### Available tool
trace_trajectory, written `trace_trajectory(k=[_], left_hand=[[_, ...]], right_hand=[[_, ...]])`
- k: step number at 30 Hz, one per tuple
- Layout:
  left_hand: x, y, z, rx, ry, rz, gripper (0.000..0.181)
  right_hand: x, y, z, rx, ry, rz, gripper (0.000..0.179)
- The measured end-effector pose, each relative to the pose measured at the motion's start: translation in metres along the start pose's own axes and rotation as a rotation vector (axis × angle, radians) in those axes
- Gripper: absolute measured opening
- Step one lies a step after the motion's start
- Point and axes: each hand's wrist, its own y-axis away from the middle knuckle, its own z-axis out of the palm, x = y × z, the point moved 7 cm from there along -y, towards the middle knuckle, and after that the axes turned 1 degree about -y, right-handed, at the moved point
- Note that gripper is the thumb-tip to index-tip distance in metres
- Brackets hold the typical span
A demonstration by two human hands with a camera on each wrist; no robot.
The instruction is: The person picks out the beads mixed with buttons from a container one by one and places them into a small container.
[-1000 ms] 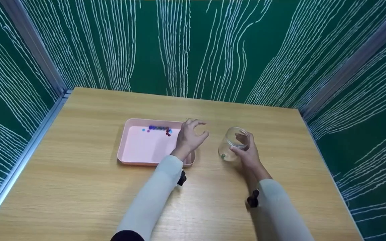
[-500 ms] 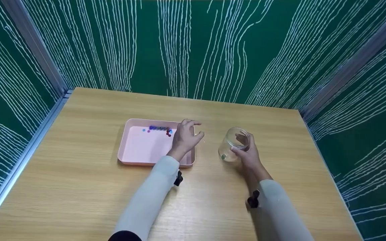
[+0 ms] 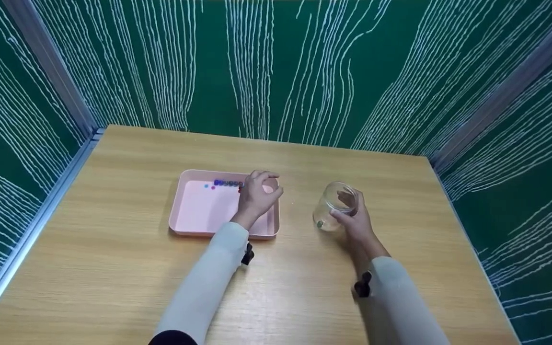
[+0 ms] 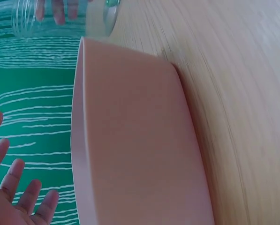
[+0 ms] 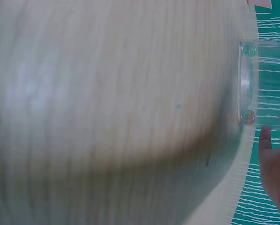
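My left hand (image 3: 257,195) hovers over the right part of a shallow pink tray (image 3: 175,211), fingers spread and thumb apart, nothing between them. In the left wrist view its fingertips show beyond the tray's wall (image 4: 140,126). Small coloured balls, like marbles, lie in the tray: a row of purple to greenish ones (image 3: 225,183) along the far side, plus a loose blue ball (image 3: 206,186) and a pink ball (image 3: 213,188). My hand partly covers some red ones. My right hand (image 3: 358,223) grips an open clear glass jar (image 3: 324,206) from the right. A green marble (image 5: 249,48) shows at the jar's bottom.
Both tray and jar are on a light wooden table (image 3: 113,268), with a gap of bare wood between them. Green panels with white streaks (image 3: 209,72) rise behind and at both sides, joined by grey metal posts (image 3: 51,67).
My left hand has moved left and farther over the tray, covering the red balls, with its fingers still spread. The right hand and jar stay put.
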Motion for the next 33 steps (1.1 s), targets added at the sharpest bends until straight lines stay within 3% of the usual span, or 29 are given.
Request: trace_trajectory(k=[5, 12, 22, 33], left_hand=[[-0.002, -0.002, -0.006, 0.009, 0.006, -0.006, 0.033], [-0.004, -0.007, -0.013, 0.040, -0.043, 0.016, 0.030], [-0.016, -0.007, -0.023, 0.036, -0.036, -0.031, 0.032], [-0.026, -0.013, -0.042, 0.044, -0.123, -0.054, 0.031]], right_hand=[[0.005, -0.004, -0.002, -0.002, -0.024, -0.034, 0.071], [-0.001, 0.000, 0.000, -0.032, 0.040, 0.001, 0.073], [0.024, -0.009, -0.005, 0.011, 0.026, -0.015, 0.070], [0.025, -0.008, -0.006, 0.016, 0.001, -0.030, 0.070]])
